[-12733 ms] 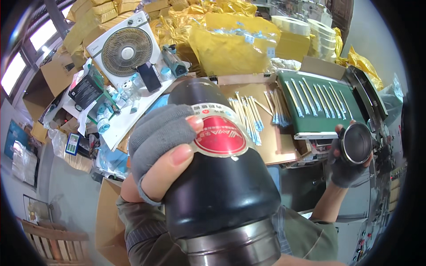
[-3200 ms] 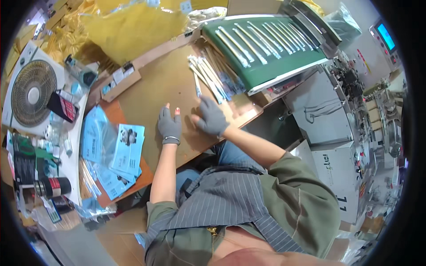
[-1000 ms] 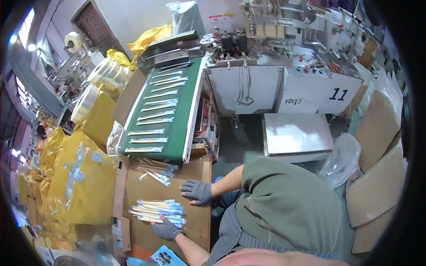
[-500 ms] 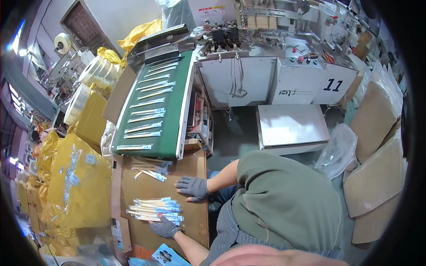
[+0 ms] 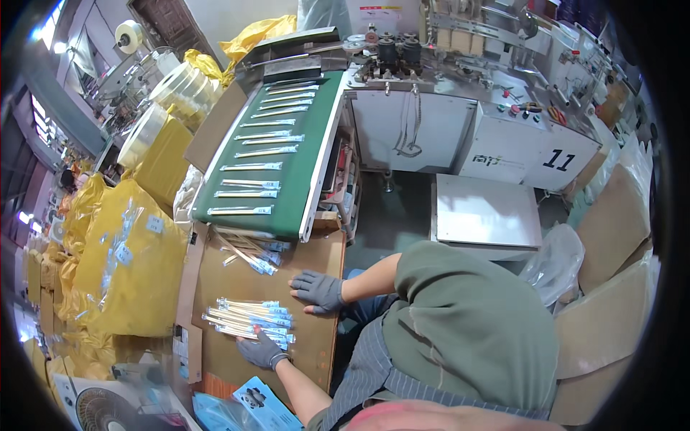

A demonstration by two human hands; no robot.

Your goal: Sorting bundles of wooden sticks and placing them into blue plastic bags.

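A loose pile of wrapped chopsticks (image 5: 248,316), pale wooden sticks in clear sleeves with blue ends, lies on the brown tabletop (image 5: 309,359). My left hand (image 5: 260,349), in a grey fingerless glove, rests against the pile's near edge. Its thumb side touches the sticks, the fingers seem spread, and some are hidden. My right hand (image 5: 318,291), gloved alike, lies flat and open on the table right of the pile, holding nothing. A second, messier heap of wrapped chopsticks (image 5: 251,253) sits below the end of the green conveyor belt (image 5: 277,179), which carries several more in a spaced row.
A white machine (image 5: 503,147) with buttons stands beyond the belt. Yellow plastic bags (image 5: 136,266) crowd the left side. A blue printed package (image 5: 266,406) lies at the table's near end, by a fan (image 5: 104,409). Cardboard sheets (image 5: 611,316) lean at right.
The whole view has shifted, moving the belt and machine rightward. Chopsticks on the belt have moved toward its near end, and the lowest one has left it. Both hands stay nearly in place.
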